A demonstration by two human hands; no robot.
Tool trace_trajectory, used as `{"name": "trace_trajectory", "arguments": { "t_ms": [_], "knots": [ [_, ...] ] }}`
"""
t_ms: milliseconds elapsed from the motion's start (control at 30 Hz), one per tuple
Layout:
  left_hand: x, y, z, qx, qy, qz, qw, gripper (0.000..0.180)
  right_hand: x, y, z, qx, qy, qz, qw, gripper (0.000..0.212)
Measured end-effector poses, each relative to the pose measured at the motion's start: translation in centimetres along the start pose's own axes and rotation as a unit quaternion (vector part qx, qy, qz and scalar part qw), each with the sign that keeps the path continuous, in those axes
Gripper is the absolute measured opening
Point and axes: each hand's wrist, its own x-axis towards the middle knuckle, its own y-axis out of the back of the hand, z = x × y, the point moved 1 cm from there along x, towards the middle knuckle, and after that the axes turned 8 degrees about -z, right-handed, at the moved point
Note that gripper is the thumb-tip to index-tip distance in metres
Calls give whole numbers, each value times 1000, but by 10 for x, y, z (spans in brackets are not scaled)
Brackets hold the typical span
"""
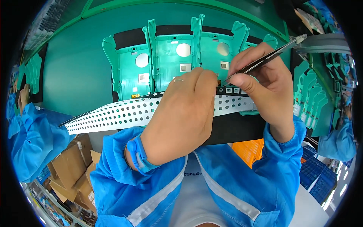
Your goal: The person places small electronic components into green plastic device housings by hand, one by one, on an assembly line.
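Observation:
My left hand (181, 109) is closed over a long white sheet (113, 116) dotted with round holes, its fingers curled at the sheet's far, dark edge. In my right hand (270, 81) is a pair of dark tweezers (278, 52), pinched between thumb and fingers. The tweezers' tip points down to the left, close to the sheet's far edge and my left fingertips. Small white squares (236, 90) line that edge beside my right thumb. Just beyond stand several green plastic housings (130, 81) in a row, each with a round pale disc (183, 50) and a small square piece. My fingers hide part of them.
Green housings (312, 96) stand stacked on the right. Co-workers' blue sleeves (36, 136) show at both sides. Cardboard boxes (70, 160) sit low on the left, an orange crate (247, 151) under the table edge, blue crates (321, 179) at lower right.

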Motion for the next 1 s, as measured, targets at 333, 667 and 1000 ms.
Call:
{"name": "trace_trajectory", "arguments": {
  "t_ms": [333,667,1000],
  "knots": [
    [2,2,2,7,-6,14,1000,3,-3,-4,-2,-37,-22,-4,999,22],
    [0,3,6,7,-3,8,1000,6,-8,-9,-1,-74,29,4,997,21],
    [0,3,-2,18,-3,-4,1000,8,-23,-13,-6,-314,398,6,862,17]
  ]
}}
